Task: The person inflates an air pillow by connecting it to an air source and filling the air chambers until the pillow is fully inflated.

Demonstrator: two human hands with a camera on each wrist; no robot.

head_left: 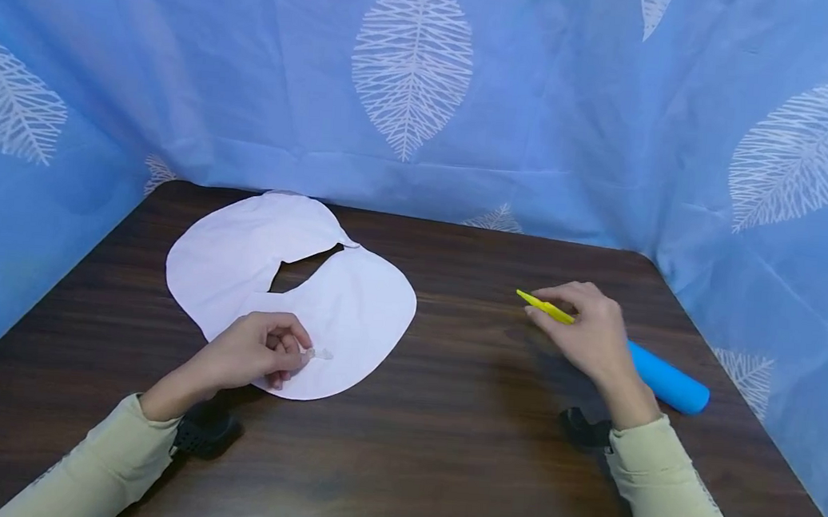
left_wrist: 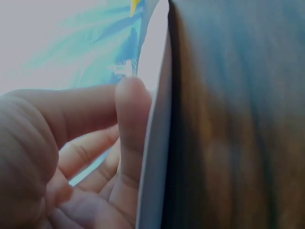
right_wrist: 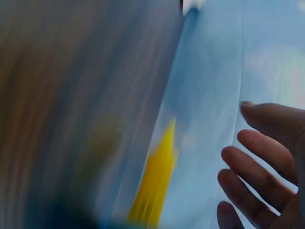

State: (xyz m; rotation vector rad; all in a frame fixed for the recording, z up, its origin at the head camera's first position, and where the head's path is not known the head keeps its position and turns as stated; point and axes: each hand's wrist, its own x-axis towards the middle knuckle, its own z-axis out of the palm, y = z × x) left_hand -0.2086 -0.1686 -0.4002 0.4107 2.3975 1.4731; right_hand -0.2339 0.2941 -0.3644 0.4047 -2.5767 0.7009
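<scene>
A flat white ring-shaped inflatable (head_left: 354,286) with an opening in its middle lies on the dark wooden table. Its small clear valve (head_left: 321,354) is pinched at the base by my left hand (head_left: 252,355); the left wrist view shows the valve (left_wrist: 125,69) just past the thumb and finger. To the right is a hand pump with a blue barrel (head_left: 668,379) and a yellow pointed nozzle (head_left: 548,306). Over it hovers my right hand (head_left: 589,335), hiding its middle part. The right wrist view shows the fingers (right_wrist: 257,181) spread, apart from the nozzle (right_wrist: 155,181).
The table (head_left: 399,466) ends at a blue curtain (head_left: 539,123) with white leaf prints, hanging behind it and along both sides. Black wrist devices (head_left: 207,432) sit under both sleeves.
</scene>
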